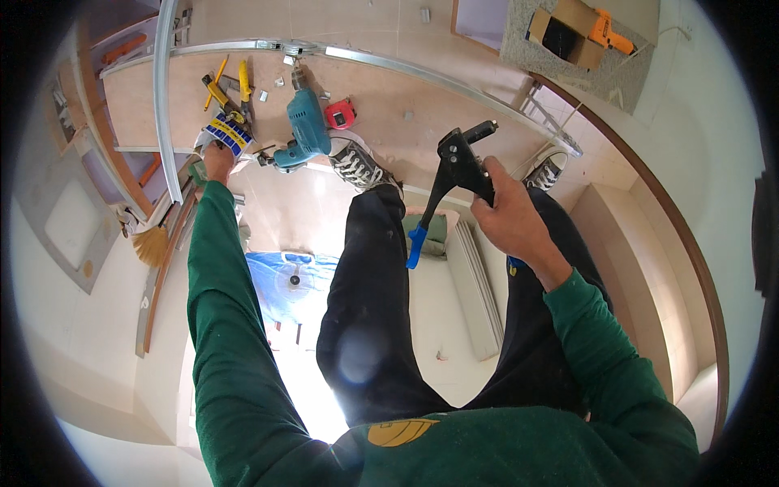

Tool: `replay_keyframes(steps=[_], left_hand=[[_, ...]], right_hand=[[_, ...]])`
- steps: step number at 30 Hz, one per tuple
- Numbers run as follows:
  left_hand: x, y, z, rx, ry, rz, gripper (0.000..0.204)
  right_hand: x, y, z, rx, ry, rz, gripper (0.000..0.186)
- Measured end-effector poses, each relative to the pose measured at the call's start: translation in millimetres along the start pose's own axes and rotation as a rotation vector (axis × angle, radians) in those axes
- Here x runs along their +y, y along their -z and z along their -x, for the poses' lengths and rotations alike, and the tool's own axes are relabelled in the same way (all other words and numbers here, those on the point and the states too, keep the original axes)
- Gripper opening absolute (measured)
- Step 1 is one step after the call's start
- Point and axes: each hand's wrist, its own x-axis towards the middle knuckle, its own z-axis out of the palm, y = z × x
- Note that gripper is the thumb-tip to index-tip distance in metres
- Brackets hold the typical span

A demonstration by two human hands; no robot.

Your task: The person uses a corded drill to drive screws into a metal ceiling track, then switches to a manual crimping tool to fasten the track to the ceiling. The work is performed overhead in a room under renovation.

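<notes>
My right hand [519, 219] is wrapped round one handle of a black hand riveter [459, 158]. The tool's other lever [420, 231], with its blue grip, swings wide from that handle. At the left, my left arm reaches out over the plank, and my left hand [217, 162] is closed on a blue, white and yellow packet [230, 132]; its fingertips are partly hidden. Just beyond the packet lie yellow-handled tools [244, 81] and a yellow pencil [216, 84]. Right of the packet rests a teal power drill [308, 122], with a red tape measure [341, 114] beside it.
A wooden plank [389, 93] lies under my sneakers [357, 165], with small metal offcuts scattered on it. A metal channel [406, 61] runs along its far edge, and another upright channel [165, 105] passes near my left hand. An opened cardboard box [564, 32] sits far right.
</notes>
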Motion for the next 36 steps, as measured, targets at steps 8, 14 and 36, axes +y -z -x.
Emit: replay_keyframes(steps=[8,14,36], left_hand=[[3.3,24.1,31.6,0.198,0.214,0.633,0.028],[31.1,68.4,101.3,0.257,0.431,1.568,0.022],[327.0,427.2,483.7,-0.633,-0.694,2.630,0.025]], right_hand=[[2.2,1.9,7.2,0.026,0.037,-0.034,0.035],[21.6,-1.8,22.8,0.014,0.142,-0.221,0.034],[-317.1,57.2,328.8,-0.314,0.547,-0.269,0.029]])
